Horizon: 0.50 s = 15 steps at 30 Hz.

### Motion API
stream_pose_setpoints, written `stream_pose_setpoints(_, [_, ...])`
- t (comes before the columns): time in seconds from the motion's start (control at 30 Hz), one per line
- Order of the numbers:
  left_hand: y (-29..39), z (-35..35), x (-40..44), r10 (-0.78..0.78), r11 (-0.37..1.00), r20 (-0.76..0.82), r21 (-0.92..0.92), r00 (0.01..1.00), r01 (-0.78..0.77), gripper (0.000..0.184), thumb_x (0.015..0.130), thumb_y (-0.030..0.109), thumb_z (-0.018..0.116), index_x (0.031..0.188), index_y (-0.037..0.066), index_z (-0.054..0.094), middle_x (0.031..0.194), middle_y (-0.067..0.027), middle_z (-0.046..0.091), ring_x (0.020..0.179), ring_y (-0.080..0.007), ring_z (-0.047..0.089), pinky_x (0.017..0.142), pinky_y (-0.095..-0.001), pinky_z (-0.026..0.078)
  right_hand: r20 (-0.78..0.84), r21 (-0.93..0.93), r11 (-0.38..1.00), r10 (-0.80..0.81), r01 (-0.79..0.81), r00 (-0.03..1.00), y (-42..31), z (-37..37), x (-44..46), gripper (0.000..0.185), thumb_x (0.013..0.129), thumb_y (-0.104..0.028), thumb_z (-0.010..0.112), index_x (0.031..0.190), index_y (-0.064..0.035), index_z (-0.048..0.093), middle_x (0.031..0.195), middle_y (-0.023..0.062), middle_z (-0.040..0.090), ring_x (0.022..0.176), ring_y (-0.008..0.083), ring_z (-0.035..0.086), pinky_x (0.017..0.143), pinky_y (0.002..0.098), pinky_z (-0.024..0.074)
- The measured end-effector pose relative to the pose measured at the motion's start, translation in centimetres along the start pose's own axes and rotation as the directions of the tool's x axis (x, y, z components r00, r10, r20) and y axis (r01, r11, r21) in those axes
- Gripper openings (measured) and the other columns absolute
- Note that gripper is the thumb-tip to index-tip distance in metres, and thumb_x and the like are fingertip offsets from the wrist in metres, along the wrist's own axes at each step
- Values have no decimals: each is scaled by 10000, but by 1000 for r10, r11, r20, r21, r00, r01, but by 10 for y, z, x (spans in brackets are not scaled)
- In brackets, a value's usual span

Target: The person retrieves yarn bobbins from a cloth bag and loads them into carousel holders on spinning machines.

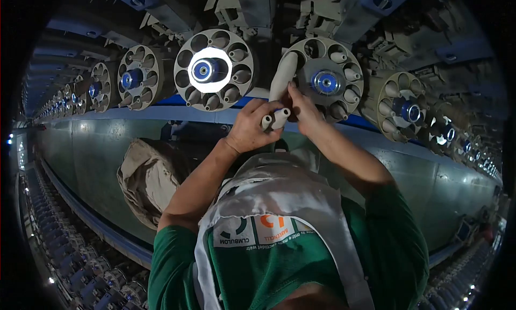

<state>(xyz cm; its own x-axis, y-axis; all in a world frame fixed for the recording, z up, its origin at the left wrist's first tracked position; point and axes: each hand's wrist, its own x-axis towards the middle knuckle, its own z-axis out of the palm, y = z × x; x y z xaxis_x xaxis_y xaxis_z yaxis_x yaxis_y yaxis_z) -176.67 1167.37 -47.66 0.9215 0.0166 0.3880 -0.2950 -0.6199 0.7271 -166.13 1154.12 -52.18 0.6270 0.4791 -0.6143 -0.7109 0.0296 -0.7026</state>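
My left hand [251, 128] is closed around two slim pale yarn bobbins [280, 116], whose narrow ends point up toward me. Just above them a longer, fuller pale yarn bobbin [284, 76] stands tilted against the left side of a round bobbin magazine [318, 45]. The fingers of my right hand [304, 110] are pinched at that bobbin's lower part; the fingertips are partly hidden. Several bobbins sit in the pockets of this magazine, around its blue hub [325, 82]. Some of its pockets look dark.
Another magazine [217, 107], with a brightly lit ring, stands to the left, and more line the machine both ways. A beige cloth sack [150, 178] is on the left above the green floor [86, 148]. Behind me runs another machine row [86, 256].
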Motion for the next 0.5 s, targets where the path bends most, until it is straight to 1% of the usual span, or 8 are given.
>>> stream_pose_setpoints(0.07, [-1,-3,-1,-13,999,1,32,1000,13,417,608,110,704,1012,100,603,868,-106,583,794,-286,571,691,-368,503,132,-104,994,-4,18,991,-7,-7,1,399,884,-478,506,932,-86,564,758,-22,517,634,75,468,513,244,349])
stream_pose_setpoints(0.2, [-1,-7,6,49,990,68,128,996,-57,437,602,125,703,1027,110,605,870,-113,577,793,-288,571,693,-369,502,20,-202,960,200,-192,980,-31,12,-15,397,877,-470,526,954,-84,570,777,-16,531,665,85,491,538,248,383])
stream_pose_setpoints(0.27, [2,-9,13,32,985,208,161,978,-66,443,594,137,703,1028,122,615,863,-115,574,802,-286,572,696,-371,502,190,-201,979,23,16,982,-22,11,-17,417,864,-467,546,1000,-74,574,817,-4,556,714,105,527,586,272,428])
stream_pose_setpoints(0.3, [2,-8,17,30,985,203,162,979,-63,443,594,137,703,1028,122,615,863,-115,574,802,-286,572,696,-371,502,86,-235,971,-28,47,996,-20,9,-17,432,861,-448,552,966,-31,593,801,21,576,725,124,550,631,291,448])
stream_pose_setpoints(0.33, [2,-7,21,38,988,209,139,977,-68,442,591,141,701,1025,122,619,852,-115,574,789,-289,573,696,-373,501,88,-239,970,-26,47,996,-21,6,-15,432,861,-448,552,966,-31,593,801,21,576,725,124,550,631,291,448])
stream_pose_setpoints(0.4, [2,-4,32,42,991,209,115,977,-67,440,588,145,698,1021,121,624,840,-116,575,776,-292,574,696,-376,501,2,-347,922,-181,170,983,-23,-2,-10,427,876,-411,538,882,11,601,740,34,574,674,127,547,623,292,442])
stream_pose_setpoints(0.43, [1,-3,39,26,996,190,75,981,-41,438,588,139,696,1019,115,624,841,-121,578,765,-296,577,698,-378,500,24,-432,850,-322,300,946,-27,-5,-4,405,893,-356,530,811,36,589,675,36,556,629,125,533,603,289,431])
stream_pose_setpoints(0.5, [1,-3,51,10,999,128,-37,992,-5,440,598,121,697,1030,94,619,839,-131,594,745,-286,593,708,-356,502,151,-467,807,-329,361,932,-58,-7,1,330,907,-293,523,793,9,589,674,32,567,615,112,523,576,277,419])
